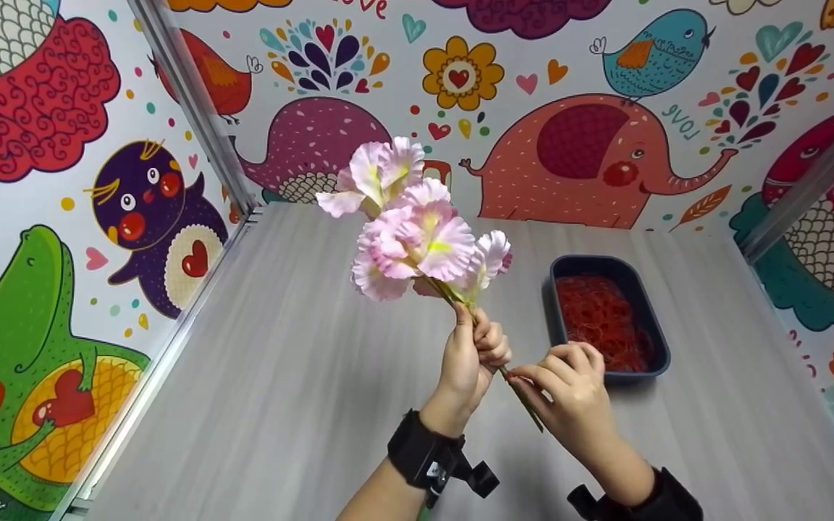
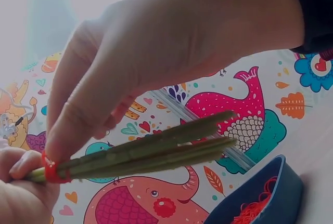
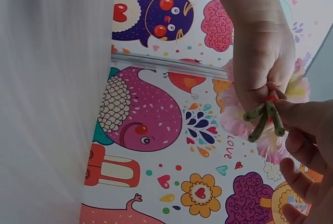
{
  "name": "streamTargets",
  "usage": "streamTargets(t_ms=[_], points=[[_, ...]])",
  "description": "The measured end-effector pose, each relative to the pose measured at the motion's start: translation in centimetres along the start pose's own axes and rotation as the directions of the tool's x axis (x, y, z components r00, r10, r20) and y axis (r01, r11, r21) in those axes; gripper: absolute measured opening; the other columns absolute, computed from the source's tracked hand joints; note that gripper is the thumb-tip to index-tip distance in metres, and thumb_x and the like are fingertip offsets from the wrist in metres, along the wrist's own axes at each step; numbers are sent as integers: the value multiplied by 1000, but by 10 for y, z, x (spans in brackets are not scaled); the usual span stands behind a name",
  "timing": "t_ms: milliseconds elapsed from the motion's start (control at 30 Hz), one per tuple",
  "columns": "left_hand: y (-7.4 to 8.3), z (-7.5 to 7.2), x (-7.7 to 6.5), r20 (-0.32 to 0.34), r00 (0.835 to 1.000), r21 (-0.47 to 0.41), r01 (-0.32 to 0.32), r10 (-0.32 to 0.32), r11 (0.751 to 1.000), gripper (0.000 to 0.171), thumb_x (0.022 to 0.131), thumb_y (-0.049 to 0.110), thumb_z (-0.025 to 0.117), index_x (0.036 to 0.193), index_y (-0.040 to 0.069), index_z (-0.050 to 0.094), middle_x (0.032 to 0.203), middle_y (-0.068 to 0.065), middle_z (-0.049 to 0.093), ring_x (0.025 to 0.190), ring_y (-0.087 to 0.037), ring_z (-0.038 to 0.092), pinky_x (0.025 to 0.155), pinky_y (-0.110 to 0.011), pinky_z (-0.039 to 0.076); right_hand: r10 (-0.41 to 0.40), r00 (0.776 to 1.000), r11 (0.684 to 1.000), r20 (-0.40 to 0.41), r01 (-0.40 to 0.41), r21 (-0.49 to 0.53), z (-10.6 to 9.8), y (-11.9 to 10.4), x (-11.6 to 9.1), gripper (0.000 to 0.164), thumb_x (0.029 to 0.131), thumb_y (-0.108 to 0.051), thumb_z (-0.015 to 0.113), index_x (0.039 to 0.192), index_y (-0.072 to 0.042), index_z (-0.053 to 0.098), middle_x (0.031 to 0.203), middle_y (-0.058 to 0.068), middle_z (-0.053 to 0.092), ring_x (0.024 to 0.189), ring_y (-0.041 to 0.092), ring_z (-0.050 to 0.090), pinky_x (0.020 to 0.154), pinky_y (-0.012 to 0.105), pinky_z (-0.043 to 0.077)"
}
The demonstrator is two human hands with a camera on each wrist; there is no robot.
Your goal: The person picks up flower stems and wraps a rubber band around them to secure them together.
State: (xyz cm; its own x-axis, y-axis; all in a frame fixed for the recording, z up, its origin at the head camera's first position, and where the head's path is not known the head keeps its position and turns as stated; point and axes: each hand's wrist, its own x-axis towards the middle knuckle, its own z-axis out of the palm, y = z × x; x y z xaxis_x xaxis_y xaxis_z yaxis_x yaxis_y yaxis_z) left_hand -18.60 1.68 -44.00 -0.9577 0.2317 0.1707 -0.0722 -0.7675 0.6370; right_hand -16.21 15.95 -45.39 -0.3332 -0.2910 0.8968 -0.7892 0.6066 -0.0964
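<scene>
A bunch of artificial pink flowers (image 1: 417,239) stands tilted in my left hand (image 1: 471,362), its fingers wrapped round the green stems (image 2: 156,154). Just below that fist, a red rubber band (image 2: 52,174) circles the stems. My right hand (image 1: 569,387) has its thumb and fingertips at this band, pinching it against the stems. Seen from the right wrist, several cut stem ends (image 3: 265,117) point at the camera, with the right hand (image 3: 312,141) beside them and the left hand (image 3: 263,60) behind.
To the right on the grey table (image 1: 279,376) sits a dark blue tray (image 1: 662,354) holding many red rubber bands (image 1: 601,318). Walls with printed cartoon animals (image 1: 562,166) enclose the table at the back and sides, with metal strips (image 1: 200,108) at the corners.
</scene>
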Motion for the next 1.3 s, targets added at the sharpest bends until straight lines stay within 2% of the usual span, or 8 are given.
streamTargets(t_ms=[333,567,733,833,933,1033,1133,1300], points=[[11,-2,3,8,1000,7,21,-21,1000,48,88,63,27,66,20,28,57,11,23,47,1,27,51,-20,16,-17,998,998,61,20,-58,-3,2,4,32,97,-37,59,82,-12,73,70,0,61,77,23,54,82,49,35],[34,-18,13,-45,996,30,77,-75,997,53,101,50,9,63,19,30,55,10,24,45,-1,26,50,-21,16,121,978,984,168,-96,-150,-14,24,10,45,98,-48,49,94,-11,73,81,7,66,82,29,57,81,53,39],[52,-33,19,-79,987,68,144,-139,987,56,103,48,7,62,19,31,53,10,24,44,-1,25,50,-19,19,235,946,959,225,-187,-214,-27,56,14,33,87,-33,68,106,-6,70,93,15,68,87,36,61,80,58,42],[58,-40,22,-90,982,101,177,-168,979,55,104,47,8,62,18,31,53,10,25,44,-1,25,49,-19,20,372,880,917,295,-299,-263,-39,76,20,42,83,-26,73,119,-5,64,107,21,65,99,43,58,86,64,40],[61,-46,26,-107,975,128,209,-196,969,55,104,47,10,63,18,30,53,10,25,43,-2,25,49,-19,21,495,775,859,391,-369,-356,-50,98,29,54,89,-32,69,133,-5,53,125,27,55,115,49,48,94,70,33],[62,-51,32,-128,967,139,238,-221,961,54,104,49,11,63,18,30,53,10,25,43,-2,25,48,-18,22,570,673,813,471,-382,-439,-59,124,40,64,94,-43,59,143,-6,40,138,30,43,126,52,36,99,73,25],[60,-55,40,-151,958,137,264,-244,955,53,104,49,13,64,18,30,53,10,25,43,-2,24,48,-18,22,608,614,786,504,-373,-494,-65,148,48,67,97,-47,54,146,-5,33,143,31,35,130,54,29,101,74,21],[52,-63,53,-193,939,139,312,-283,940,52,104,48,15,65,17,31,52,9,25,43,-2,24,47,-17,23,640,549,763,538,-376,-526,-70,177,55,69,98,-48,50,147,-5,29,148,32,27,136,53,19,103,74,14]])
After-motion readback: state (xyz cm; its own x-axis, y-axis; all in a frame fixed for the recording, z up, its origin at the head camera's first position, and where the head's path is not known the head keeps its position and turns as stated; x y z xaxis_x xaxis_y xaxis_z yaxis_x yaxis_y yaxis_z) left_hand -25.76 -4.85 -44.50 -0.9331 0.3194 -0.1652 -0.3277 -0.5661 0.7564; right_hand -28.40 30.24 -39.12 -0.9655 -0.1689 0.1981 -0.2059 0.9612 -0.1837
